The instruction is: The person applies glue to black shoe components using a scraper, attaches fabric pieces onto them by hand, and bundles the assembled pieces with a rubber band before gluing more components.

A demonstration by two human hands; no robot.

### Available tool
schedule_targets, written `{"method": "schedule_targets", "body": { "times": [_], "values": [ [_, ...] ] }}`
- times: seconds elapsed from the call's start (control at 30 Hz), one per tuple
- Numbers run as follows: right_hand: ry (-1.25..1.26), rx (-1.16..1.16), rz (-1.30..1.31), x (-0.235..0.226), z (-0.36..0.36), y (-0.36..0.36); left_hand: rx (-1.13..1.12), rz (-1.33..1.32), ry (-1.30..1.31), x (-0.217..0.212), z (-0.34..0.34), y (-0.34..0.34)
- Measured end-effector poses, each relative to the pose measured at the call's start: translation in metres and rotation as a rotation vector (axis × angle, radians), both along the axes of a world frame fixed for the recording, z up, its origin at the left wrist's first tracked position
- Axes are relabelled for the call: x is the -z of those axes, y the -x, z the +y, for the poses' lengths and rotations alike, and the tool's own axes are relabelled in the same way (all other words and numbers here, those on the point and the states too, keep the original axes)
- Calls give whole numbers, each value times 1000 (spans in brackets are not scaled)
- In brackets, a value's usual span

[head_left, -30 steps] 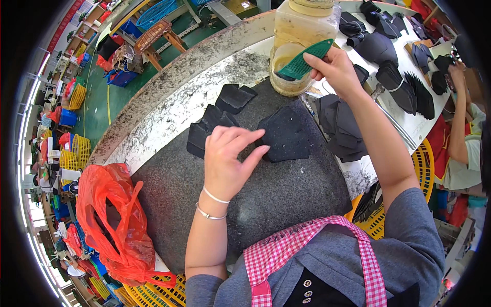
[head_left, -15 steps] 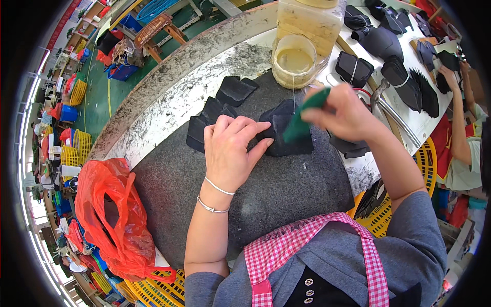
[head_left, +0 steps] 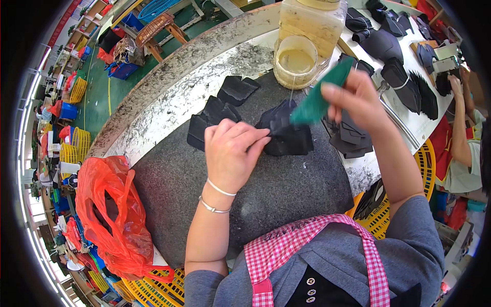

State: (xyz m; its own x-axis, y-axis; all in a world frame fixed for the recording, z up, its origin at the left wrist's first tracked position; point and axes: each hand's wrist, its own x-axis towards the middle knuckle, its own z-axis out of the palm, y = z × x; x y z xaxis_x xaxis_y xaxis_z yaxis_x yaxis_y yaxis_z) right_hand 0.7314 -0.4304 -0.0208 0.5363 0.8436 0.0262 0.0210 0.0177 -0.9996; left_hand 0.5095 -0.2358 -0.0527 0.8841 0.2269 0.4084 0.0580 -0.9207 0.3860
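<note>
My left hand point(head_left: 230, 151) is closed in a pinch, thumb and forefinger together at the left edge of a black sheet piece point(head_left: 291, 140). That piece lies with others on a dark grey mat. In my right hand point(head_left: 355, 100) is a flat green spreader point(head_left: 321, 97), its tip pointing down left over the piece's upper right part. The right hand is somewhat blurred. Several black pieces point(head_left: 238, 91) lie overlapped beyond my left hand, partly hidden by it. Behind the spreader stands a clear jar point(head_left: 312, 25) with a small cup point(head_left: 296, 59) of yellowish liquid at its front.
A red plastic bag point(head_left: 115, 215) sits at the mat's point(head_left: 194, 204) left edge. Stacked black pieces point(head_left: 350, 138) lie on the right, near a metal bar point(head_left: 401, 125). Yellow baskets point(head_left: 427, 163) stand below the table's edge. Another person's arm point(head_left: 460, 117) reaches in at far right.
My right hand and the green spreader have moved right and slightly up, away from the piece's middle. My left thumb and forefinger have come together at the piece's edge.
</note>
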Motion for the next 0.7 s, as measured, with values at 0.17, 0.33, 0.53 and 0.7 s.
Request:
{"method": "schedule_targets", "body": {
  "times": [0.17, 0.33, 0.53, 0.7],
  "values": [
    [1, 366, -331, 21, 32, -49, -332, -52, 301, -17, 43, 65],
    [-53, 424, -1064, 50, 53, -57, -604, 175, 101, -6, 80, 119],
    [153, 325, -392, 41, 48, -61, -91, -50, 186, -9, 15, 28],
    [6, 175, 42, 30, 32, -47, -19, -7, 100, 0, 1, -8]
  ]
}}
